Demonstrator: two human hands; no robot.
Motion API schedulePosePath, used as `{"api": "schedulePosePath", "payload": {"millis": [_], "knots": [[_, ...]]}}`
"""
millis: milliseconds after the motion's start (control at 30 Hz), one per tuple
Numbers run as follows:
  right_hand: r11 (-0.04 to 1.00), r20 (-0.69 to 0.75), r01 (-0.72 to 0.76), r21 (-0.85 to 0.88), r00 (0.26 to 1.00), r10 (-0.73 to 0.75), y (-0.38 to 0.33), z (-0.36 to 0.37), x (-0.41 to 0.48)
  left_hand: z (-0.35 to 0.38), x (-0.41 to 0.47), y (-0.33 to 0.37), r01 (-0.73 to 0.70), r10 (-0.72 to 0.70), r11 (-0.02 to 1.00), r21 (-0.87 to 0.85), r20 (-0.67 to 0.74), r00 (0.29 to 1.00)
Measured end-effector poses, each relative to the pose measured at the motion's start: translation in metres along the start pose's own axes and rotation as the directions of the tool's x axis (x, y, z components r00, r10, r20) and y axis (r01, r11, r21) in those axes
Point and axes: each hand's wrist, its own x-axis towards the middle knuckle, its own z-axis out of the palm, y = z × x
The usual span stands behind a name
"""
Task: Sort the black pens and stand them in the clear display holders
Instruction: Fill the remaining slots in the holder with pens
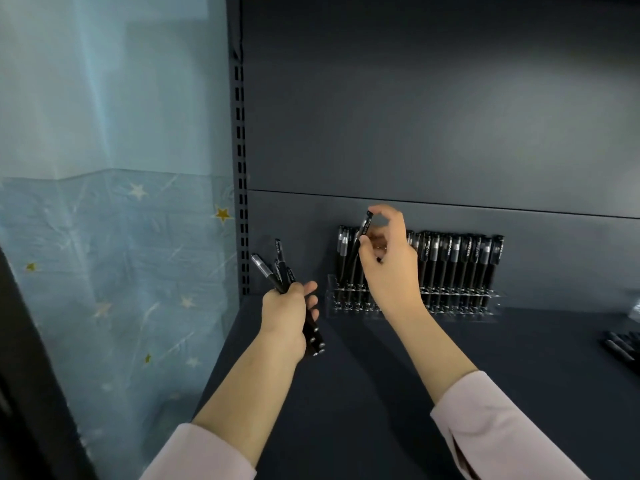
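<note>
Now our right grip (pixel 388 261) pinches one black pen (pixel 363 230) at the left end of the clear holder (pixel 331 299), our left grip (pixel 287 313) clasps spare pens (pixel 277 271) beside it, and next the tip should find a free hole.

Blue star-print curtain (pixel 104 271) at left, slotted shelf upright (pixel 241 168), dark back panel (pixel 415 98)

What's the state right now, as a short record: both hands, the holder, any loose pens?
clear holder: on the shelf, row of pens standing in it
left hand: grips a bundle of black pens, left of the holder
right hand: pinches one pen near its top, tilted, over the holder's left end
held pen seated: cannot tell
loose pens: a few lying at the shelf's right edge
</note>
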Motion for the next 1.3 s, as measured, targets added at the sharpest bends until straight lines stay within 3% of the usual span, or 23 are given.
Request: {"api": "schedulePosePath", "payload": {"millis": [100, 300, 400, 533, 633, 733, 800, 867, 967, 1067, 1167, 1300], "knots": [[1.0, 0.04, -0.009, -0.028, 0.999, 0.01, 0.003, 0.001, 0.0, -0.002, 0.001, -0.001, -0.011, 0.011, 1.0, -0.02, 0.012, 1.0], [0.968, 0.215, 0.073, -0.242, 0.977, -0.02, 0.025, 0.01, -0.004, -0.002, -0.006, 0.002, -0.068, 0.075, 0.99, -0.126, 0.053, 0.996], [0.974, 0.187, 0.065, -0.219, 0.982, -0.023, 0.023, 0.008, -0.003, -0.002, -0.009, 0.002, -0.084, 0.095, 0.99, -0.112, 0.093, 0.991], [0.996, 0.112, -0.004, -0.092, 0.994, 0.015, 0.01, 0.001, -0.002, 0.003, -0.016, 0.002, -0.169, 0.169, 0.986, -0.016, 0.186, 0.968], [0.986, 0.164, -0.151, 0.075, 0.977, 0.138, -0.001, -0.005, -0.001, 0.007, -0.023, 0.0, -0.243, 0.211, 0.966, 0.086, 0.277, 0.938], [0.877, 0.251, -0.342, 0.337, 0.931, 0.267, -0.005, -0.013, -0.003, 0.009, -0.03, 0.0, -0.295, 0.236, 0.945, 0.138, 0.336, 0.912], [0.835, 0.265, -0.397, 0.38, 0.912, 0.313, -0.004, -0.018, -0.003, 0.009, -0.033, 0.0, -0.32, 0.251, 0.934, 0.158, 0.347, 0.904], [0.838, 0.203, -0.388, 0.383, 0.921, 0.334, -0.002, -0.021, 0.0, 0.01, -0.034, 0.0, -0.294, 0.239, 0.946, 0.138, 0.314, 0.919], [0.839, -0.052, -0.293, 0.458, 0.934, 0.354, 0.0, -0.03, 0.006, 0.007, -0.032, 0.0, -0.174, 0.155, 0.983, 0.065, 0.221, 0.963], [0.935, -0.304, -0.136, 0.328, 0.922, 0.24, 0.004, -0.04, 0.008, 0.004, -0.024, 0.001, -0.079, 0.075, 0.997, 0.021, 0.152, 0.985], [0.977, -0.342, -0.06, 0.206, 0.931, 0.129, 0.003, -0.04, 0.004, 0.002, -0.021, 0.0, 0.002, -0.004, 1.0, 0.012, 0.131, 0.991], [0.995, -0.256, -0.002, 0.104, 0.966, 0.028, 0.001, -0.031, -0.002, 0.003, -0.021, -0.001, 0.011, -0.012, 1.0, 0.009, 0.144, 0.99]]}}
